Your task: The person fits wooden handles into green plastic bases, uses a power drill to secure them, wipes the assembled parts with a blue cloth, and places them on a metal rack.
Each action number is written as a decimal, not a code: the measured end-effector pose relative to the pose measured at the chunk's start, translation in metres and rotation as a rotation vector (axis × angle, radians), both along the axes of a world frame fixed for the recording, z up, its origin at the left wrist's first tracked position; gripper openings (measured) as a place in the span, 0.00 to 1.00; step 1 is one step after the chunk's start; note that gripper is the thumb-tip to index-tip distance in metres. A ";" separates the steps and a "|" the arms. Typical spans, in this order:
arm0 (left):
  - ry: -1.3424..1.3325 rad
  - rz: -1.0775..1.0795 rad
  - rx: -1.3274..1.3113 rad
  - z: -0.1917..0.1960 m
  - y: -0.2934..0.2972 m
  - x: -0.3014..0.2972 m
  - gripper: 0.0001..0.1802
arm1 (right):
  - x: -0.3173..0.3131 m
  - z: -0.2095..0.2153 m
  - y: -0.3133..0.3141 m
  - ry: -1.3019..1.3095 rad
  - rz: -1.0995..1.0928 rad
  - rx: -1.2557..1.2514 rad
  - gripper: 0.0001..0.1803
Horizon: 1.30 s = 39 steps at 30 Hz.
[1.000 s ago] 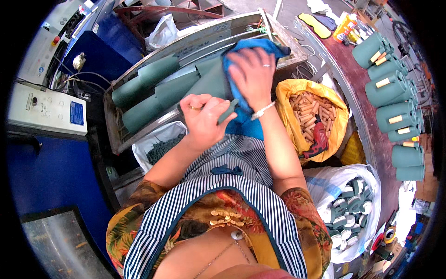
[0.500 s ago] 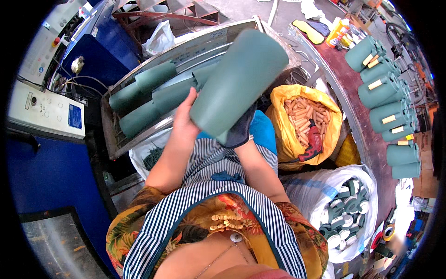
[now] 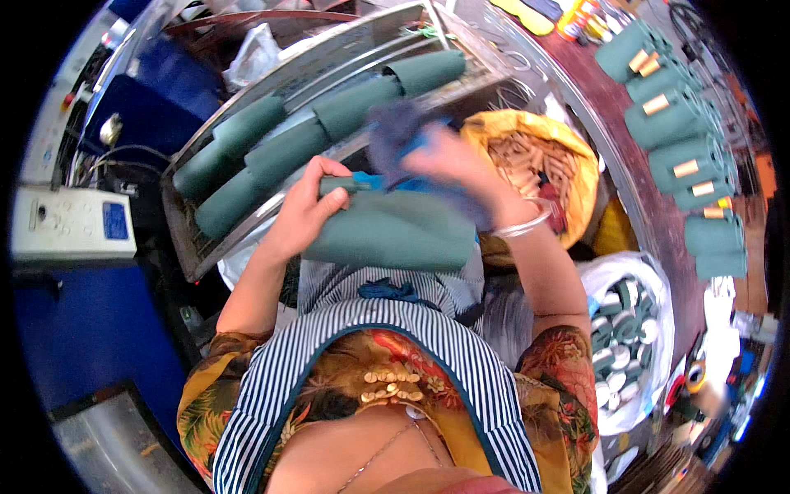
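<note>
A large dull-green tube-shaped piece (image 3: 387,235) lies sideways across my lap. My left hand (image 3: 317,198) is closed on its left end, thumb and fingers pinching a small green part (image 3: 354,184) at its upper edge. Above the right part of the piece, my right hand (image 3: 461,169) is blurred by motion and holds a dark blue cloth (image 3: 395,148). The cloth partly hides the blue fabric behind it. Whether the cloth touches the green piece, I cannot tell.
Ahead stands a worn crate (image 3: 185,247) with several green tubes (image 3: 354,107). To the right are a yellow bag (image 3: 588,173) of wooden handles, a white bag (image 3: 666,329) of green and white round parts, and a bench (image 3: 613,136) bearing green pieces with wooden handles. A control box (image 3: 74,222) stands left.
The green piece has come down from a raised tilt to lie level across my lap. My right hand has moved from beneath it to above it, cloth in view. My left hand has shifted slightly left.
</note>
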<state>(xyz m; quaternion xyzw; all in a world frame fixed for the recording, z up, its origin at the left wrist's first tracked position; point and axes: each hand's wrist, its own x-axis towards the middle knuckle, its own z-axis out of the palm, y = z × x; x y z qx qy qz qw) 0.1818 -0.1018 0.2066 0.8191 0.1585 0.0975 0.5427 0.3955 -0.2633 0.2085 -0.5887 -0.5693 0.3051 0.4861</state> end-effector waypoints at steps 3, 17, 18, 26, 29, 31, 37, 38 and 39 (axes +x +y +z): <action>-0.139 -0.009 0.175 0.000 -0.030 0.011 0.18 | -0.058 -0.023 -0.006 -0.707 -0.286 0.256 0.17; -0.142 0.152 -0.055 -0.091 0.013 -0.015 0.20 | 0.101 -0.289 -0.124 -0.385 -0.774 -0.422 0.33; -0.123 0.185 -0.058 -0.091 0.016 -0.021 0.22 | 0.107 -0.296 -0.138 -0.235 -0.872 -0.409 0.30; -0.229 0.205 -0.147 -0.092 0.010 -0.026 0.20 | 0.121 -0.386 -0.251 0.900 -1.860 -0.358 0.34; -0.236 0.203 -0.111 -0.089 0.003 -0.019 0.21 | 0.139 -0.390 -0.259 1.200 -1.711 -0.208 0.29; -0.271 0.238 -0.050 -0.093 -0.005 -0.010 0.23 | 0.149 -0.392 -0.260 1.415 -1.524 -0.195 0.24; -0.261 0.248 -0.162 -0.124 -0.018 -0.004 0.20 | 0.154 -0.368 -0.230 1.542 -1.321 0.024 0.18; -0.276 0.220 -0.317 -0.135 -0.011 0.012 0.20 | 0.174 -0.401 -0.267 1.614 -1.267 0.244 0.23; -0.241 0.236 -0.401 -0.145 -0.012 0.006 0.20 | 0.173 -0.402 -0.268 1.661 -1.256 0.202 0.25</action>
